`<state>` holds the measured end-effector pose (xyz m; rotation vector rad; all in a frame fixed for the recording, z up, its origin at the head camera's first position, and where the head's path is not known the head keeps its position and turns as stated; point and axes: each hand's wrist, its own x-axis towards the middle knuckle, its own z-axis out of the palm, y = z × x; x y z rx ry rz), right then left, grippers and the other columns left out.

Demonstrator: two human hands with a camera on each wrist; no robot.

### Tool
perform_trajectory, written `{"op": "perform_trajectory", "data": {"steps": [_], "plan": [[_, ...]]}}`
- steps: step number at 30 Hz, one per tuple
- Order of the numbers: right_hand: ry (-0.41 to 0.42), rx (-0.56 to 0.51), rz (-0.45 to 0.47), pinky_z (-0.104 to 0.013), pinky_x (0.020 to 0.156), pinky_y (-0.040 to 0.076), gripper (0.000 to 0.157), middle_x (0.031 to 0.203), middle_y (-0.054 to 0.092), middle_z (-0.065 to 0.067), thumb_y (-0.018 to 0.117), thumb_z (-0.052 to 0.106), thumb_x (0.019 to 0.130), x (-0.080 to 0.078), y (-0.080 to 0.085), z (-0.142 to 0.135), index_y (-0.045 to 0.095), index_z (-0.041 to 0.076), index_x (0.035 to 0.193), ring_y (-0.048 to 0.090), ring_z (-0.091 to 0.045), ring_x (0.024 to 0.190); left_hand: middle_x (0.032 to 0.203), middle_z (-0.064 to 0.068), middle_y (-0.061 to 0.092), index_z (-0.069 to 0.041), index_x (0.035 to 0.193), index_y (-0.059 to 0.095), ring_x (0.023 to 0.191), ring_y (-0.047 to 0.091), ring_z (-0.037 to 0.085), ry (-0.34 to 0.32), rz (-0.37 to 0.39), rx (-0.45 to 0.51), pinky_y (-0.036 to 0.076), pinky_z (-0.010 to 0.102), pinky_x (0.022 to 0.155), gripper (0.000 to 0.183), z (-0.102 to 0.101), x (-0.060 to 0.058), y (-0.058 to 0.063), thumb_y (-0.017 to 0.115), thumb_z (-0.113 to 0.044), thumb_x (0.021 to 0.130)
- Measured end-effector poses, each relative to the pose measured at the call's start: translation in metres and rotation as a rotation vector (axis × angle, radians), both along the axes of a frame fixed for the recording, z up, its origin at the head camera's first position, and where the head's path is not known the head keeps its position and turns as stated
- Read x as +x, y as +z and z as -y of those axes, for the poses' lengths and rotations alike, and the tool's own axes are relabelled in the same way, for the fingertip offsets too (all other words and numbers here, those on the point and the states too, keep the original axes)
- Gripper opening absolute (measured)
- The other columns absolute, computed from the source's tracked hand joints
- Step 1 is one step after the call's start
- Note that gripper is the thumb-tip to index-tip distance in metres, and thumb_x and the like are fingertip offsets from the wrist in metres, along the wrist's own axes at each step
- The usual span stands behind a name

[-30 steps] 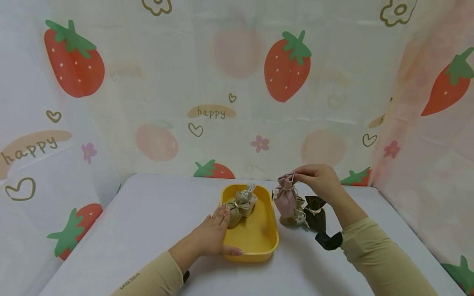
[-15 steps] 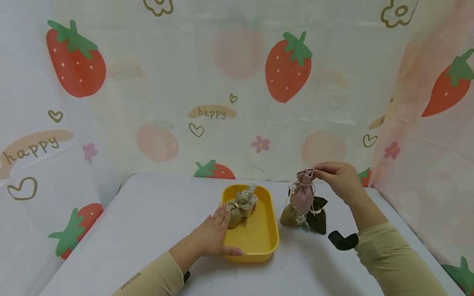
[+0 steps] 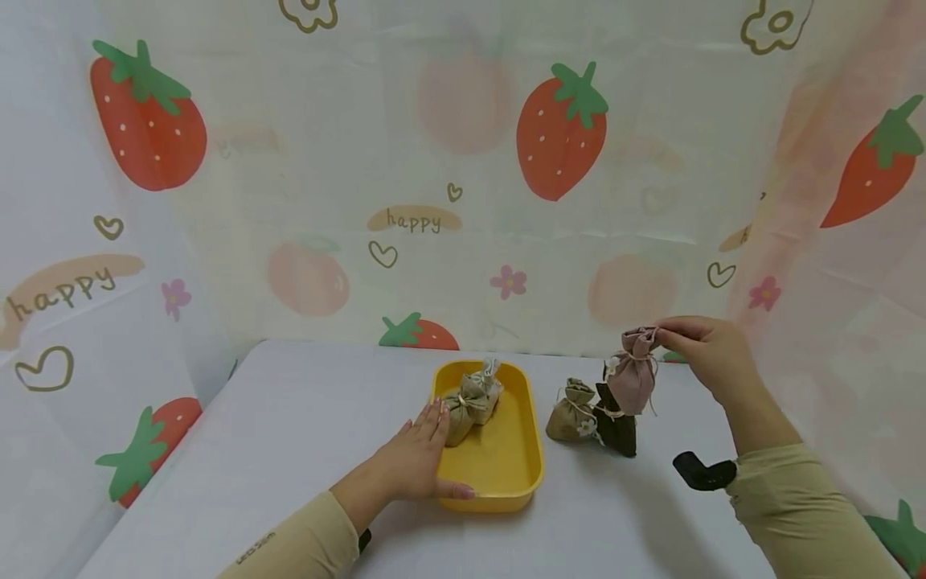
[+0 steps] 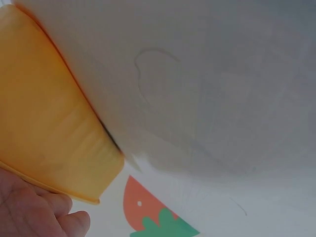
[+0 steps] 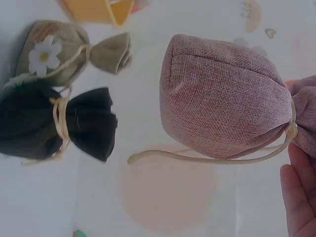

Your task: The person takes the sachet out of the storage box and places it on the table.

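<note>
My right hand (image 3: 712, 354) pinches a pink drawstring pouch (image 3: 633, 376) by its gathered top and holds it up in front of a black pouch (image 3: 615, 434). In the right wrist view the pink pouch (image 5: 222, 98) hangs with its cord end loose. Left of the black pouch stands an olive pouch (image 3: 571, 416) with a white flower. My left hand (image 3: 412, 458) rests with straight fingers on the left rim of a yellow tray (image 3: 510, 474). Inside the tray lie a tan pouch (image 3: 463, 410) and a paler pouch (image 3: 490, 386) behind it.
A white cloth covers the table (image 3: 311, 418). Behind it hangs a curtain (image 3: 470, 265) printed with strawberries, hearts and flowers, which also runs along both sides.
My right hand has carried the pink pouch to the right, from over the olive pouch to over the black one. The left hand and the tray have stayed in place.
</note>
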<state>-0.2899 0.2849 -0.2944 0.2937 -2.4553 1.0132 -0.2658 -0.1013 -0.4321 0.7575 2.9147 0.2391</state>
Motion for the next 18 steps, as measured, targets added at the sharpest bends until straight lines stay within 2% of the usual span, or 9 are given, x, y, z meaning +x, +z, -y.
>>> {"op": "perform_trajectory", "data": {"steps": [8, 12, 18], "plan": [[-0.046, 0.039, 0.015, -0.011, 0.068, 0.041, 0.033, 0.085, 0.062, 0.025, 0.061, 0.032, 0.088, -0.003, -0.003, -0.022, 0.069, 0.004, 0.102, 0.047, 0.018, 0.080, 0.152, 0.018, -0.001, -0.001, 0.146, 0.008, 0.139, 0.002, 0.029, 0.004, 0.001, -0.004, 0.017, 0.050, 0.108, 0.126, 0.001, -0.001, 0.001, 0.035, -0.089, 0.061], [-0.069, 0.051, 0.029, -0.014, 0.070, 0.040, 0.035, 0.083, 0.059, 0.028, 0.061, 0.033, 0.088, -0.004, -0.005, -0.032, 0.069, 0.003, 0.103, 0.045, 0.018, 0.080, 0.152, 0.019, -0.001, 0.000, 0.146, 0.007, 0.139, 0.002, 0.030, 0.004, 0.009, -0.006, 0.017, 0.050, 0.108, 0.125, 0.001, -0.001, 0.002, 0.037, -0.088, 0.061], [-0.088, 0.056, 0.043, -0.019, 0.071, 0.039, 0.035, 0.084, 0.060, 0.025, 0.061, 0.032, 0.088, -0.002, -0.010, -0.042, 0.068, 0.001, 0.103, 0.043, 0.017, 0.080, 0.152, 0.019, 0.000, 0.000, 0.146, 0.008, 0.139, 0.002, 0.030, 0.001, 0.012, -0.003, 0.017, 0.049, 0.108, 0.122, 0.000, 0.000, 0.001, 0.041, -0.085, 0.064]]}}
